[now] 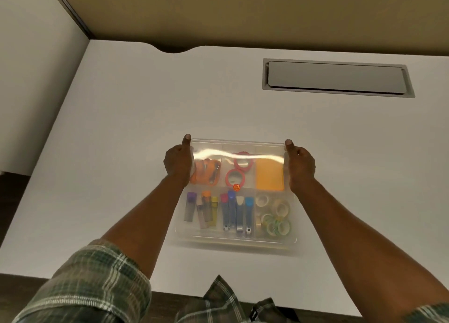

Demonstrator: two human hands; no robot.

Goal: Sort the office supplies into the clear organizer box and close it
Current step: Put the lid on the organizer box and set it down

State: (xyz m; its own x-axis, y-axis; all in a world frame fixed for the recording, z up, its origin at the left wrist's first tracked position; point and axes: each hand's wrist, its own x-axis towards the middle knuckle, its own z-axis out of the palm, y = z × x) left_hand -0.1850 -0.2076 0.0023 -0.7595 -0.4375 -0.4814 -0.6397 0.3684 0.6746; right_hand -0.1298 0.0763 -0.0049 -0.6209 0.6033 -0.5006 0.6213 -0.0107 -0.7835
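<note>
The clear organizer box lies on the white desk, its compartments filled. My left hand grips the left edge of the clear lid and my right hand grips its right edge, thumbs pointing away from me. The lid is over the box; whether it is latched I cannot tell. Through it I see orange rubber bands, pink tape rolls, an orange sticky-note pad, lead tubes, nail clippers and pale washi tape rolls.
A grey cable-tray flap is set into the white desk at the far right. A tan partition rises behind the desk. The desk's near edge runs just above my plaid shirt.
</note>
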